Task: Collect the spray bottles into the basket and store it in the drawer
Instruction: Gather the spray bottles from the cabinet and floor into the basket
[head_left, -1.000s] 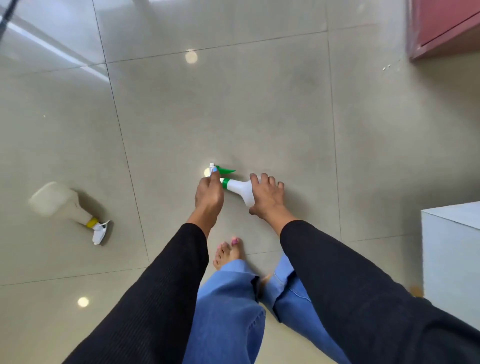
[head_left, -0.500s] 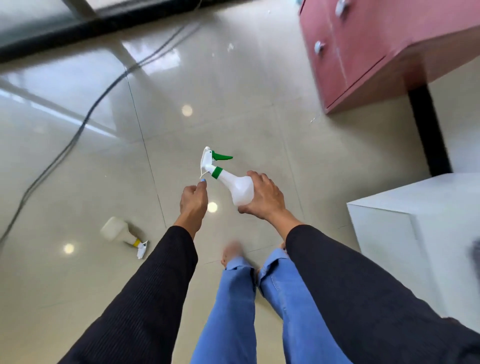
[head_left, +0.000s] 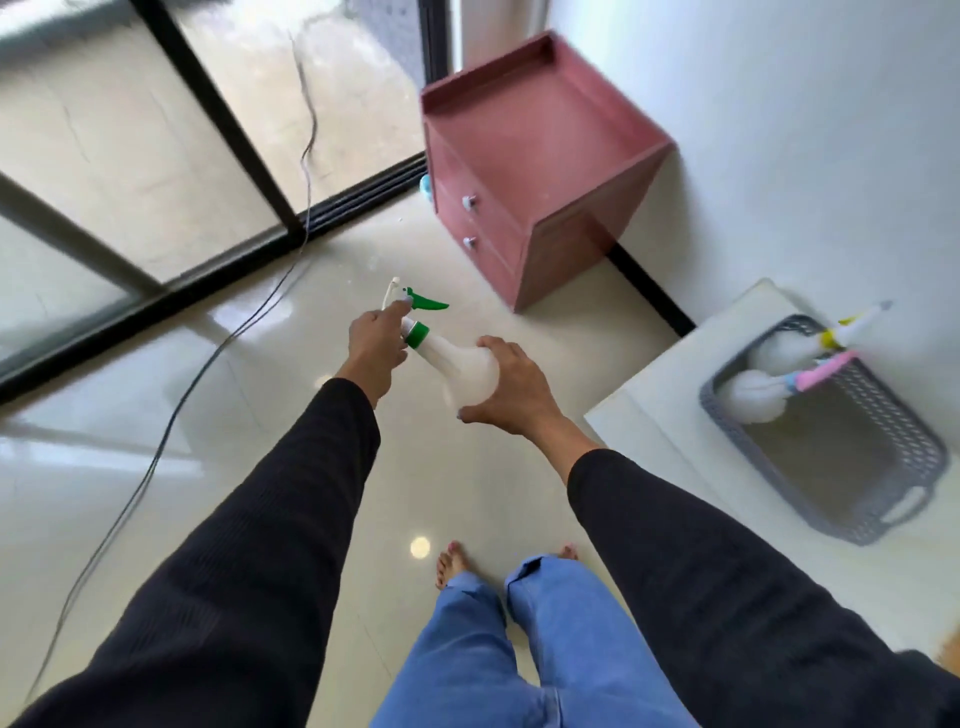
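Right of the two-handed grip, a grey perforated plastic basket on a white table has bare floor behind two white spray bottles. A pink wooden drawer cabinet stands beyond.

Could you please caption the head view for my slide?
Both hands hold a green-topped white spray bottle near the grey basket.

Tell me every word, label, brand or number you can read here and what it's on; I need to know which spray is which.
None can be read.
Green-trigger spray bottle, held by the left hand and right hand: plain white, no label showing.
Two bottles in the grey basket, yellow-collared and pink-triggered: blurred, no print visible.
Pink drawer cabinet: no markings.
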